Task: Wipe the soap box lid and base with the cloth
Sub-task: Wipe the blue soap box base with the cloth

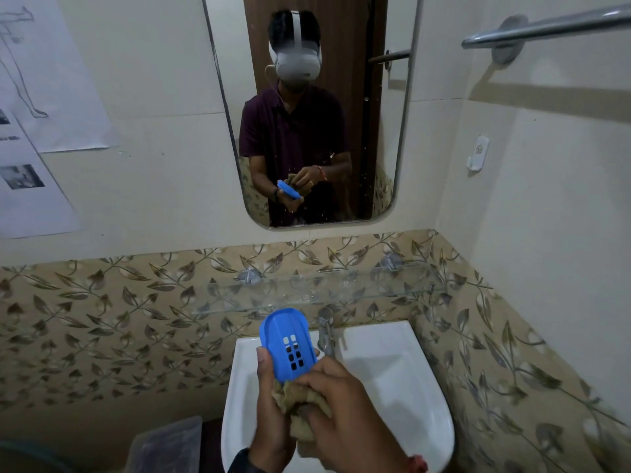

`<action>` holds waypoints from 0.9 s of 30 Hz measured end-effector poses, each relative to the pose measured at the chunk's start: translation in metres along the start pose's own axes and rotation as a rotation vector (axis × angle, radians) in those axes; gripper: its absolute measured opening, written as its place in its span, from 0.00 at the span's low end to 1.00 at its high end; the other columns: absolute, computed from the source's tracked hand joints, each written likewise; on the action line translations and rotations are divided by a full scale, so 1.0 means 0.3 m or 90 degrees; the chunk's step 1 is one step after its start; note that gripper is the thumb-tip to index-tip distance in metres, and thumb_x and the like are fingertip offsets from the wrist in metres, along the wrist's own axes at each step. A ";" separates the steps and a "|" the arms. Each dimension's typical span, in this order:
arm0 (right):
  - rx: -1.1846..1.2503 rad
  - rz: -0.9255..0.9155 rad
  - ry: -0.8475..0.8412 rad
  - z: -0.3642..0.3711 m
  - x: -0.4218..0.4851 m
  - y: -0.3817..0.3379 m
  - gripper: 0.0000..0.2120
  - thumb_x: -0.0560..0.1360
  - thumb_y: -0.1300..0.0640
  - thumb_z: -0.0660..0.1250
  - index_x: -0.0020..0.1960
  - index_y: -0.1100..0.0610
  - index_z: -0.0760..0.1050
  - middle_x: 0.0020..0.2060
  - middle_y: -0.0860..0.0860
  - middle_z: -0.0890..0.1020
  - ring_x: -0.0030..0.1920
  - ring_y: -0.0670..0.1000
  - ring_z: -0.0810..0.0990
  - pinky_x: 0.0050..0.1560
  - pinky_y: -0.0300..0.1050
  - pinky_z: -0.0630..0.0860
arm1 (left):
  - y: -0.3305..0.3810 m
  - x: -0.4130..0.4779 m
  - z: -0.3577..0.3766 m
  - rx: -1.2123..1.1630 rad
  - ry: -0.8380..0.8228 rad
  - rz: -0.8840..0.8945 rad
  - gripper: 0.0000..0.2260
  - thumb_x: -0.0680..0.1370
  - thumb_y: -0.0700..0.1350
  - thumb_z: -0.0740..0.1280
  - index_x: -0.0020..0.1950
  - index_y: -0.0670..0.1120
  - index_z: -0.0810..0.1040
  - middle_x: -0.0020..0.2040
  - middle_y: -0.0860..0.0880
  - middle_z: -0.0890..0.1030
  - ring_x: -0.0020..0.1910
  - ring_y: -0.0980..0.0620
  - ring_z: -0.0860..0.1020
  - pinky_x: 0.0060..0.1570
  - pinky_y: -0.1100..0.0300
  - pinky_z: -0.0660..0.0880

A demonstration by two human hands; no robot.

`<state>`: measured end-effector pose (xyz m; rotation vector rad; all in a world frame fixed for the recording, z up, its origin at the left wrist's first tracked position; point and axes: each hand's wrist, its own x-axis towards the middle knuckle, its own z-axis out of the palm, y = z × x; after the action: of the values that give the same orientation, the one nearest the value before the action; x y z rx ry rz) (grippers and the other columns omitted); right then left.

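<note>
A blue plastic soap box part (286, 343) with several small drain holes is held up over the white sink (403, 377). My left hand (269, 404) grips it from the left and below, thumb along its left edge. My right hand (341, 414) holds a crumpled tan cloth (300, 404) pressed against the lower end of the blue part. Whether this piece is the lid or the base is unclear. No second soap box piece is in view.
A metal tap (326, 332) stands just right of the blue part. A glass shelf (317, 291) runs above the sink. The mirror (307, 107) reflects a person with both hands on the box. A towel rail (546, 27) is at top right; a plastic-covered object (167, 442) sits lower left.
</note>
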<state>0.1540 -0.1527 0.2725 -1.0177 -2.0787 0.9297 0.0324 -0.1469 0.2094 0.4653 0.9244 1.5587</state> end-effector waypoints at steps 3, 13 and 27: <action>-0.055 -0.027 0.005 0.001 0.002 0.007 0.14 0.70 0.59 0.62 0.53 0.48 0.78 0.48 0.43 0.71 0.53 0.41 0.74 0.56 0.41 0.75 | 0.027 0.011 -0.001 0.007 -0.002 0.031 0.37 0.73 0.69 0.58 0.60 0.38 0.82 0.47 0.36 0.86 0.43 0.41 0.86 0.41 0.50 0.85; -0.188 -0.066 0.219 -0.050 0.109 -0.012 0.09 0.74 0.64 0.65 0.49 0.53 0.79 0.47 0.48 0.73 0.50 0.46 0.73 0.55 0.38 0.73 | 0.035 -0.047 0.036 0.050 -0.081 0.041 0.32 0.76 0.68 0.60 0.67 0.47 0.80 0.67 0.40 0.81 0.65 0.42 0.80 0.58 0.51 0.81; -0.146 -0.128 0.082 -0.040 0.008 0.075 0.17 0.67 0.65 0.66 0.52 0.51 0.79 0.46 0.48 0.74 0.48 0.43 0.72 0.52 0.33 0.68 | 0.037 -0.022 -0.044 0.066 -0.059 0.021 0.34 0.74 0.68 0.55 0.65 0.44 0.81 0.55 0.39 0.86 0.52 0.42 0.86 0.49 0.49 0.81</action>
<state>0.1707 -0.1368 0.2614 -0.9329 -2.1644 0.5206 0.0168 -0.1570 0.2114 0.6237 0.9324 1.5103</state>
